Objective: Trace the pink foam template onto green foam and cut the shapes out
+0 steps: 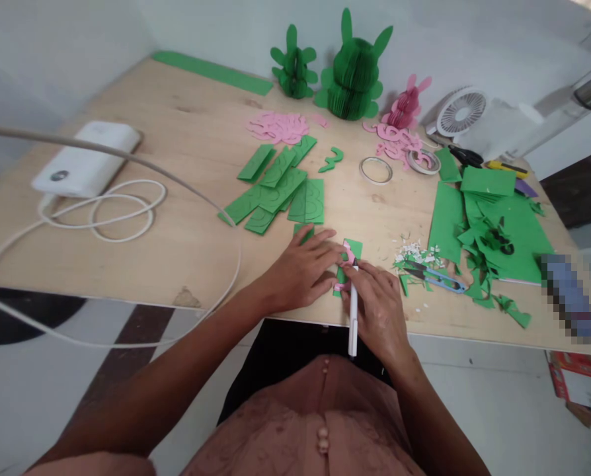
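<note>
A white pen (354, 317) is gripped in my right hand (377, 304), its dark tip at the edge of a pink paper cutout (349, 254). The cutout lies on a small green paper strip (355, 246) near the table's front edge. My left hand (308, 268) rests flat with fingers stretched out, their tips pressing on the cutout and strip. Part of the cutout is hidden under the fingers. Just beyond my left hand are several green paper strips (280, 192) with curved outlines drawn on them. A green curved cutout (332, 159) lies farther back.
Blue-handled thread snips (439, 276) lie by paper scraps (417, 252), with green sheets (518, 231) farther right. Pink cutouts (278, 127), a tape ring (375, 170) and paper figures (352, 79) stand farther back. A white power bank (87, 158) with a looping cable (127, 180) occupies the left.
</note>
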`<action>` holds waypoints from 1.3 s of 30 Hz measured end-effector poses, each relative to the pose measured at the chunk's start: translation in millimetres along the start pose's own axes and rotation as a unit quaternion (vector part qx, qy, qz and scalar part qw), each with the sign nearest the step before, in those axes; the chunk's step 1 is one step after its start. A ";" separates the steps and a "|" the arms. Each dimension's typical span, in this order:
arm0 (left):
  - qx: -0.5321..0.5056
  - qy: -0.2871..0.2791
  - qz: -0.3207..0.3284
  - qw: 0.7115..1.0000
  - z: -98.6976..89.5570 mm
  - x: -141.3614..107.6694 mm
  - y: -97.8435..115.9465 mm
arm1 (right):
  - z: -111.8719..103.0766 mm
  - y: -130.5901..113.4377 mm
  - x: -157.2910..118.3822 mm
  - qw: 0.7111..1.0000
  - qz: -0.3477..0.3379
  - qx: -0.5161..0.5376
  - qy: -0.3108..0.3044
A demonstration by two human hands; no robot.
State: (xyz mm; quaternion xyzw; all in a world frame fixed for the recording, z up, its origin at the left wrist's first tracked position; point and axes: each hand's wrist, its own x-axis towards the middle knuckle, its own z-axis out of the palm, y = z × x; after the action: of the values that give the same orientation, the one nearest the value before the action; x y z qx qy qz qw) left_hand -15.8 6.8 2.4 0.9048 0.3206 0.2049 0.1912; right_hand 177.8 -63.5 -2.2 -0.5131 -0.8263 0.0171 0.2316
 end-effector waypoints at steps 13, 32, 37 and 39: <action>0.010 0.004 0.005 1.000 4.4 -1.4 -2.8 | 1.9 2.0 -5.8 0.997 -0.012 0.021 0.079; 0.009 0.015 0.007 1.000 6.6 -1.5 -4.7 | 0.8 0.8 -5.3 0.996 -0.007 0.025 0.085; 0.010 0.016 0.008 1.000 7.6 -1.5 -5.6 | 0.9 1.1 -5.9 0.995 -0.030 0.023 0.095; 0.008 0.016 0.006 1.000 7.7 -1.5 -5.9 | 0.6 0.9 -5.3 0.995 -0.038 0.020 0.089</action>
State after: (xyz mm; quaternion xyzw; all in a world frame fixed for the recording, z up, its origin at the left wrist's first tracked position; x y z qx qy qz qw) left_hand -16.1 8.4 -7.3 0.9049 0.3195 0.2179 0.1778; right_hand 180.3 -67.5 -4.9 -0.4764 -0.8208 -0.0206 0.3146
